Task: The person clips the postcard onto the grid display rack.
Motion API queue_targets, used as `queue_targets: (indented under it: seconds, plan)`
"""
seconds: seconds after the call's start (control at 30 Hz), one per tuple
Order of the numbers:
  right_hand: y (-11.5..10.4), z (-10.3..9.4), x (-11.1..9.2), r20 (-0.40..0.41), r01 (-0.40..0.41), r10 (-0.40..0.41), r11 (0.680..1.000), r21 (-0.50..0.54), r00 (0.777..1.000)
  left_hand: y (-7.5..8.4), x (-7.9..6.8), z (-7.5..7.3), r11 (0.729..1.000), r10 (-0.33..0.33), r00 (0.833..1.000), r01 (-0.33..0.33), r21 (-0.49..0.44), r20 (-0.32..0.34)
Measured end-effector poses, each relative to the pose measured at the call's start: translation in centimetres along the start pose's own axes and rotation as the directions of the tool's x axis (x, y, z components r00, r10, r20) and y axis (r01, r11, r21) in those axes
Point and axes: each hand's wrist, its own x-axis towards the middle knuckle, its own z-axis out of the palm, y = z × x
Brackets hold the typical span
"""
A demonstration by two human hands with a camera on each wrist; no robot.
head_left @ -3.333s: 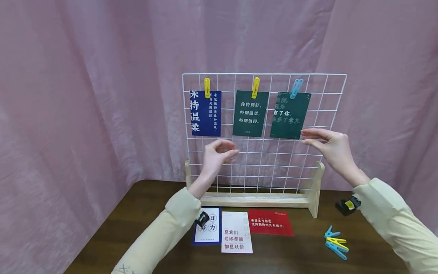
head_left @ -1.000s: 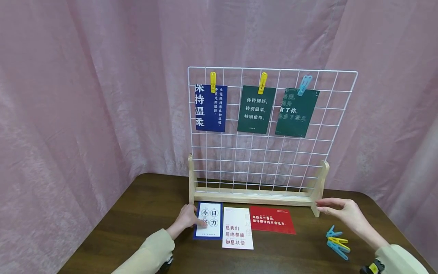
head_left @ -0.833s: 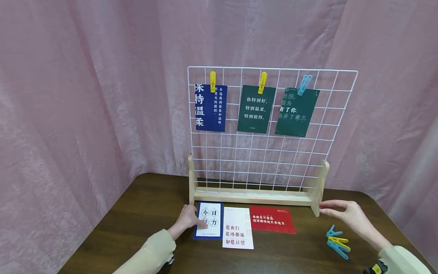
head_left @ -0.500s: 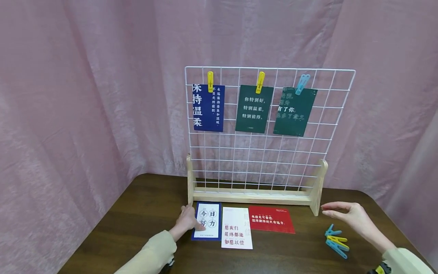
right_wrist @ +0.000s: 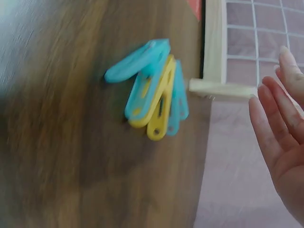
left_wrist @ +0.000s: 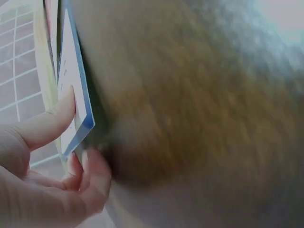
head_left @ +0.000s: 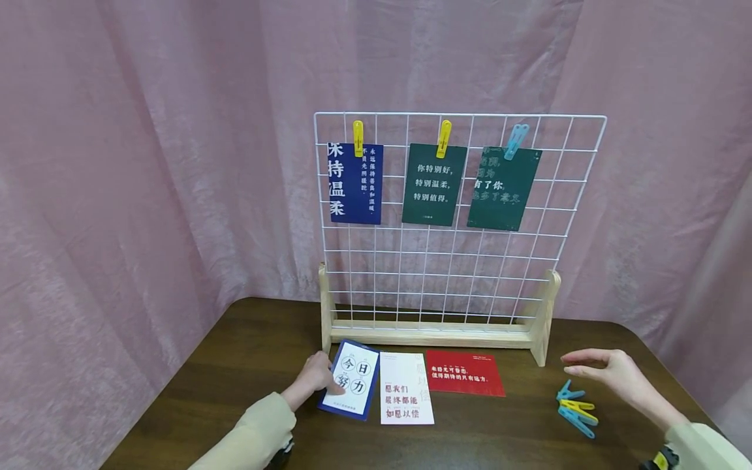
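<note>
At its left edge, a white card with a blue border (head_left: 356, 393) is pinched by my left hand (head_left: 314, 374). In the left wrist view the thumb (left_wrist: 57, 118) lies on the card's face, and the fingers curl at its edge. The card is turned a little on the table, in front of the rack's left foot. My right hand (head_left: 611, 373) holds nothing; its fingers are relaxed above and to the right of several blue and yellow clothespins (head_left: 578, 408). The right wrist view shows those clothespins (right_wrist: 156, 90) heaped together, apart from the hand.
A white wire grid rack (head_left: 435, 261) on a wooden base (head_left: 431, 336) stands at the back. Clothespins hold a blue card (head_left: 355, 186) and two green cards (head_left: 433, 212) on it. A white card (head_left: 405, 369) and a red card (head_left: 464, 388) lie on the brown table (head_left: 235, 365).
Both hands have come down from the rack to the table. My left hand has taken hold of the blue-bordered card and turned it slightly. My right hand has drifted right.
</note>
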Motion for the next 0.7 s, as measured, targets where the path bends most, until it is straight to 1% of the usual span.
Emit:
queue_targets:
  seconds: [0.1, 0.17, 0.23, 0.27, 0.33, 0.43, 0.5, 0.57, 0.6, 0.7]
  plan:
    - [1.2, -0.1, -0.4, 0.047, 0.029, -0.029, 1.000, -0.001, 0.999, -0.2, 0.2, -0.7, 0.997, 0.001, 1.000, -0.001, -0.076, 0.005]
    - [2.0, -0.3, -0.6, 0.083, 0.017, -0.020, 0.999, 0.032, 0.996, -0.3, 0.3, -1.1, 0.990, -0.009, 1.000, 0.010, -0.141, 0.010]
    - [-0.3, -0.4, -0.9, 0.094, -0.048, 0.053, 0.997, -0.057, 0.994, -0.4, 0.4, -1.6, 0.981, -0.018, 1.000, 0.020, -0.192, 0.015]
    - [0.1, -0.5, -1.1, 0.116, -0.045, 0.049, 0.998, -0.040, 0.992, -0.4, 0.5, -1.9, 0.977, -0.027, 0.999, 0.030, -0.212, 0.019]
    - [0.9, -0.5, -1.4, 0.157, -0.018, 0.015, 1.000, 0.016, 0.987, -0.6, 0.5, -2.3, 0.968, -0.047, 0.998, 0.052, -0.244, 0.028]
    - [2.1, -0.4, -1.7, 0.233, 0.039, -0.067, 0.992, 0.122, 0.970, -0.8, 0.5, -3.1, 0.963, -0.045, 0.999, 0.051, -0.266, 0.031]
    - [3.0, -0.2, -1.8, 0.271, 0.041, -0.096, 0.979, 0.202, 0.958, -1.1, 0.4, -3.6, 0.957, -0.031, 0.999, 0.040, -0.286, 0.036]
    - [4.2, -0.1, -1.8, 0.299, 0.034, -0.099, 0.976, 0.217, 0.949, -1.4, 0.4, -4.0, 0.946, -0.023, 0.998, 0.038, -0.321, 0.052]
    - [4.8, 0.0, -1.8, 0.304, 0.028, -0.092, 0.978, 0.208, 0.948, -1.5, 0.4, -4.2, 0.938, -0.018, 0.998, 0.038, -0.343, 0.060]
    - [6.6, 0.2, -1.8, 0.314, 0.016, -0.087, 0.975, 0.222, 0.945, -1.7, 0.6, -4.7, 0.908, -0.016, 0.996, 0.052, -0.416, 0.090]
